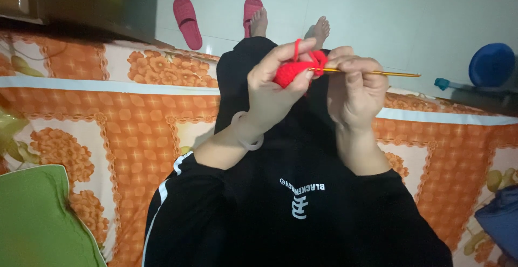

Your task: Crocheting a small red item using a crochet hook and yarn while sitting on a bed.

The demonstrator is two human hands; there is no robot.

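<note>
Item: our left hand [272,86], raised over our lap, fingers curled and pinched on a small red crochet piece [294,70]. A strand of red yarn [297,48] loops up over the forefinger. A pale bangle [247,137] sits on that wrist.

Item: our right hand [356,86], fingers closed narrow around a slim gold crochet hook [372,73]. The hook's long axis runs nearly level, left to right; its working end meets the right edge of the red piece, its tail points out past our right hand toward the floor side.

Relation: the red piece lies just left of our right fingertips, touching the hook, held between both hands. Our left hand is the nearer, since it grips the piece itself.

Surroundings: we sit in black clothing on a bed with an orange floral bedsheet [135,121]. A green pillow [38,218] lies at the sheet's lower left corner, a dark blue cloth [499,218] at its right edge. Beyond the bed's far edge, our bare feet rest on pale floor beside a pair of red slippers [187,21]. A blue round lid-like object [491,64] lies far right.
</note>
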